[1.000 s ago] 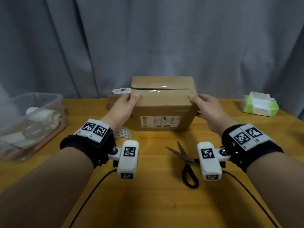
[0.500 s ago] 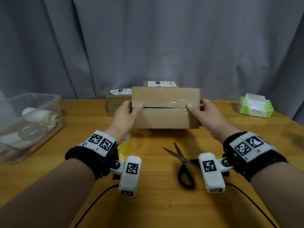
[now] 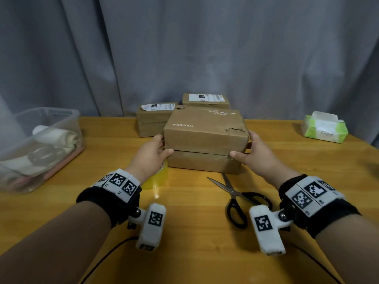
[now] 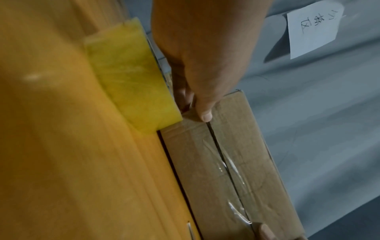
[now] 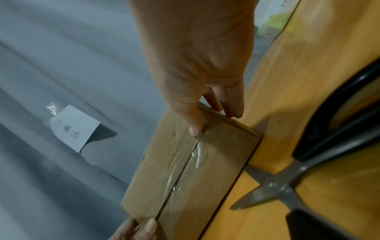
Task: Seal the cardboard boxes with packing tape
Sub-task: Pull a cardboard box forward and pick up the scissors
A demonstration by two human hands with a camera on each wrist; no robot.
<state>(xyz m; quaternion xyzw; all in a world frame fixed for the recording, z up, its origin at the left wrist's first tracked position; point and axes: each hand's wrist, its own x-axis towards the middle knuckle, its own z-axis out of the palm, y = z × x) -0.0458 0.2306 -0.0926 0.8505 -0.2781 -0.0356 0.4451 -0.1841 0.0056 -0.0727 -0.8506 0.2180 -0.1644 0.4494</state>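
cardboard box [image 3: 205, 132]: tilted, taped seam facing the near counter [image 3: 184, 253] edge
left hand [image 3: 151, 152]: fingers gripping its left end
right hand [image 3: 254, 154]: fingers gripping its right end

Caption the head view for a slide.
Both hands grip a cardboard box by its ends, beside tape roll and scissors.

Cardboard box [image 3: 205, 133] gripped at both ends, left hand [image 3: 150, 153] and right hand [image 3: 255, 153], thumbs on the taped front seam. Near bottom edge on the wooden table [image 3: 194, 232], box tilted. Yellow tape roll [image 3: 156, 178] just beside left wrist; open scissors [image 3: 235, 196] near the box front.
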